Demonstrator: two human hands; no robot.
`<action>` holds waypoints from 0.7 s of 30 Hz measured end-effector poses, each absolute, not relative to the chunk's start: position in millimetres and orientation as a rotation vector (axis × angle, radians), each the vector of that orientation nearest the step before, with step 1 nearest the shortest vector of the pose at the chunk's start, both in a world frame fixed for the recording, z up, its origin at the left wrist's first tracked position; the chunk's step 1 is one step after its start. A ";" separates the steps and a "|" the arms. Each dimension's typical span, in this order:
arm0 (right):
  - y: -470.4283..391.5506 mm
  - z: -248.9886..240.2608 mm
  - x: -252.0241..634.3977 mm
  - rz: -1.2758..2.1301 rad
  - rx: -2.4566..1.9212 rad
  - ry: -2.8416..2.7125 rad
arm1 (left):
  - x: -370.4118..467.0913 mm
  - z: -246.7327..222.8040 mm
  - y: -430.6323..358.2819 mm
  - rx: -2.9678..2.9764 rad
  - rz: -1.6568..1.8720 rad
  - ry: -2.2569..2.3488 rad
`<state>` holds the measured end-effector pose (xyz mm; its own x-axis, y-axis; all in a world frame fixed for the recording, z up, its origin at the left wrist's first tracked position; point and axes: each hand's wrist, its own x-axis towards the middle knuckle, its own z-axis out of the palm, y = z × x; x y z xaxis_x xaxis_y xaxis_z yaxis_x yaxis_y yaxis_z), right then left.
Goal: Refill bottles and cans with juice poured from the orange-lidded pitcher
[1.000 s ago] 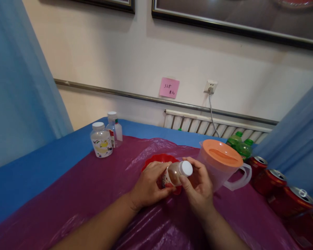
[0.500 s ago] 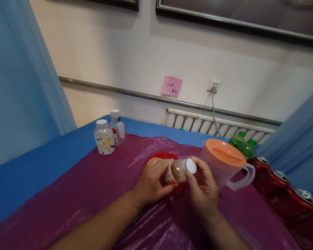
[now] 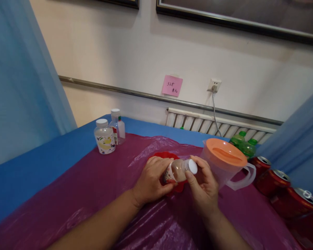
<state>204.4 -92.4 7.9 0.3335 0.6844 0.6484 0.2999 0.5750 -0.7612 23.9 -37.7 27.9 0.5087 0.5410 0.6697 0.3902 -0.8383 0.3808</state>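
Note:
A clear plastic bottle (image 3: 179,170) with a printed label and a white cap (image 3: 191,167) lies tilted between my hands, its cap end toward the right. My left hand (image 3: 153,177) wraps round the labelled body. With thumb and fingers, my right hand (image 3: 203,185) grips the white cap. Under the bottle, partly covered by my hands, is a red scalloped dish (image 3: 167,155). Just right of my right hand stands a clear plastic pitcher (image 3: 214,163) with an orange lid (image 3: 226,152).
Two white-capped clear bottles, one with a lemon print (image 3: 104,139) and one behind it (image 3: 119,130), stand at left. Green bottles (image 3: 247,148) and several red cans (image 3: 275,181) line the right side. Purple plastic sheeting (image 3: 94,187) covers the blue table (image 3: 54,152).
The bottle and cap have turned very slightly between my hands. My grip is otherwise the same, and the things around have not moved.

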 end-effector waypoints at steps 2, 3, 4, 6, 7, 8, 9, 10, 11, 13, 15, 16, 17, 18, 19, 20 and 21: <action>-94.2 11.4 204.5 0.313 -0.962 -1.249 | 23.7 28.1 -37.6 2.566 1.233 0.811; -95.1 12.3 204.6 0.320 -0.949 -1.238 | 23.7 28.0 -37.5 2.566 1.230 0.811; -95.9 12.6 204.8 0.333 -0.936 -1.221 | 23.6 27.9 -37.4 2.566 1.227 0.806; -96.5 11.6 205.6 0.364 -0.918 -1.186 | 23.3 27.5 -36.9 2.568 1.218 0.796; -96.5 10.7 206.4 0.374 -0.918 -1.184 | 23.1 27.3 -36.5 2.568 1.215 0.795; -96.3 9.8 207.4 0.377 -0.923 -1.198 | 22.8 27.1 -36.1 2.569 1.212 0.795; -96.1 9.2 208.7 0.372 -0.930 -1.228 | 22.6 26.9 -35.7 2.570 1.210 0.798; -95.9 8.8 210.0 0.357 -0.938 -1.268 | 22.3 26.7 -35.3 2.572 1.206 0.801; -95.7 8.8 211.5 0.336 -0.945 -1.311 | 22.0 26.5 -34.8 2.575 1.203 0.801; -95.5 9.6 214.2 0.295 -0.949 -1.374 | 21.4 26.3 -34.2 2.580 1.198 0.796; -95.3 10.6 216.0 0.274 -0.949 -1.402 | 21.2 26.5 -33.9 2.580 1.200 0.795; -95.2 10.9 216.5 0.269 -0.950 -1.409 | 21.1 26.8 -33.9 2.579 1.203 0.795; -94.9 11.1 216.7 0.266 -0.950 -1.414 | 21.1 27.2 -34.0 2.579 1.206 0.798; -94.5 11.0 216.6 0.263 -0.948 -1.416 | 21.2 27.7 -34.2 2.579 1.209 0.800; -94.1 10.7 216.4 0.259 -0.943 -1.412 | 21.3 28.1 -34.5 2.581 1.212 0.801; -93.6 10.2 216.0 0.253 -0.937 -1.399 | 21.5 28.4 -34.8 2.583 1.214 0.800; -93.1 9.6 215.6 0.249 -0.932 -1.383 | 21.6 28.5 -35.0 2.585 1.216 0.798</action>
<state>215.6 -93.1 9.6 0.2260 0.6519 0.7238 0.3589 0.6350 -0.6840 21.6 -35.0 28.5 0.5229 0.5371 0.6619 0.3935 -0.8409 0.3715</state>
